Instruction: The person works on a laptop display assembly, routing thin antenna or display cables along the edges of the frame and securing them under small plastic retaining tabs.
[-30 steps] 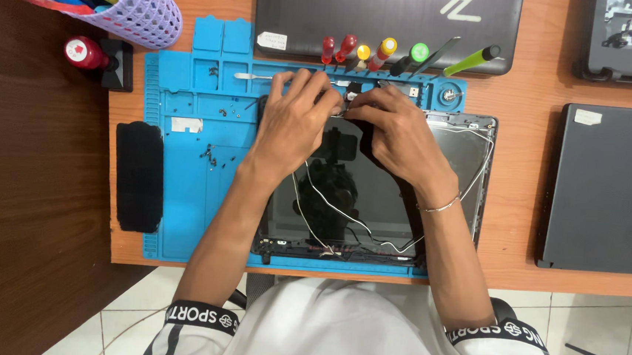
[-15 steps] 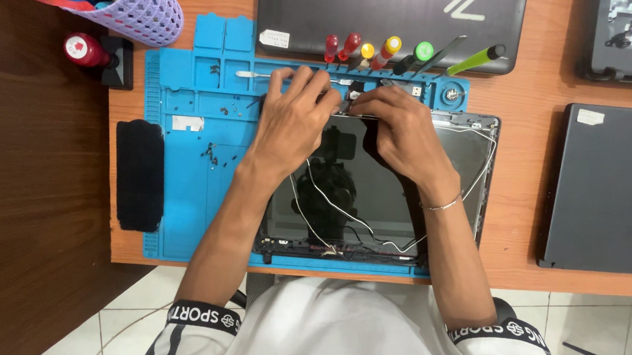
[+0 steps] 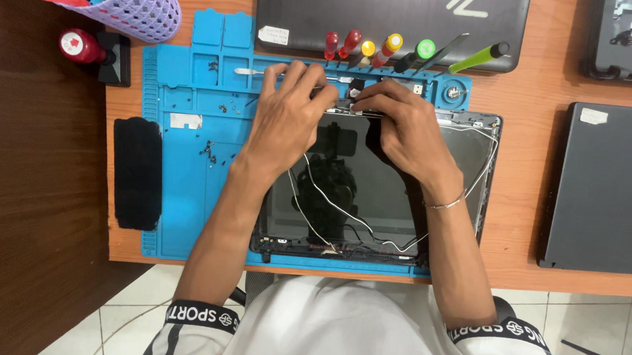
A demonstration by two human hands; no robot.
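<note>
Head view: both hands, left (image 3: 287,116) and right (image 3: 401,128), pinch the far, crosswise top edge of the laptop screen panel (image 3: 403,198), fingertips nearly touching.

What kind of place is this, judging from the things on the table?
Probably a laptop repair bench. A blue repair mat carries an opened laptop screen assembly with loose cables, a row of coloured screwdrivers lies behind it, and other closed laptops wait nearby.
</note>
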